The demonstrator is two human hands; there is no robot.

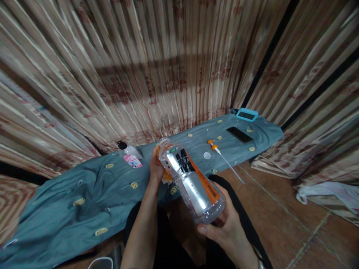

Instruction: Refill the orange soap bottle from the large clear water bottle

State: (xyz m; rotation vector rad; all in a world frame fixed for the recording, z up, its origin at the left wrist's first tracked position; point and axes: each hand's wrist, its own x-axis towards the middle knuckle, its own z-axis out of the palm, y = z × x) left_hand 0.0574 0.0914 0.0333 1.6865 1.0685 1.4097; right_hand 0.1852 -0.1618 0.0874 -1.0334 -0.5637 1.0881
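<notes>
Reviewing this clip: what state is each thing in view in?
Silver-labelled bottle: tilted, no cap visible, right hand gripping its base, left hand near its neck
Orange item: mostly hidden, state unclear
Pink-labelled bottle: black pump head fitted
Orange pump: detached, lying down, tube past the cloth's edge
Phone: flat, screen dark
Blue-framed device: display unreadable
Cloth: creased

Probably a home: patterned curtains (179, 82).

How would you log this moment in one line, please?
left hand: near silver-labelled bottle, grip hidden; right hand: holding its base; orange pump head: on cloth
</notes>
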